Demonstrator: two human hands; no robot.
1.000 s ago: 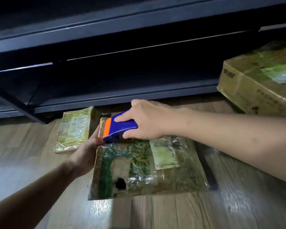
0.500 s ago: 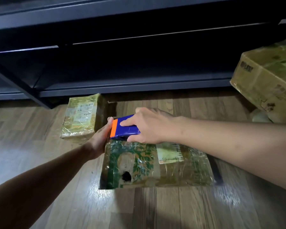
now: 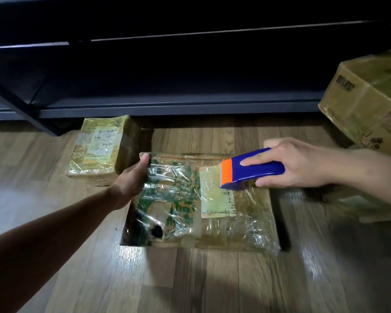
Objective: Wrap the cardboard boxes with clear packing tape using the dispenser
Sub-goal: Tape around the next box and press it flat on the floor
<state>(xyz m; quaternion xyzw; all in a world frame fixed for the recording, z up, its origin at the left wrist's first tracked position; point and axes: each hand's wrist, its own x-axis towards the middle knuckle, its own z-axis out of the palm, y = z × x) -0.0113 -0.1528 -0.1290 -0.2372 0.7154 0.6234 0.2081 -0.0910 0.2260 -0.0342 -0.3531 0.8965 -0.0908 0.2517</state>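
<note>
A flat cardboard box (image 3: 212, 213) with green print, a pale label and shiny clear tape lies on the wood floor. My right hand (image 3: 296, 163) grips a blue tape dispenser (image 3: 251, 169) with an orange blade end, held over the box's far right part. A strip of clear tape (image 3: 190, 163) stretches from the dispenser leftward across the box top. My left hand (image 3: 133, 179) holds the box's far left corner, thumb on the top edge.
A smaller taped box (image 3: 99, 150) sits just behind and left of the flat one. A larger cardboard box (image 3: 368, 98) stands at the right. A dark metal shelf unit (image 3: 167, 105) runs along the back, with a slanted leg at the left.
My right hand has drawn the dispenser from the box's far left corner to the right, laying tape across the top. My left hand stays at the left corner.
</note>
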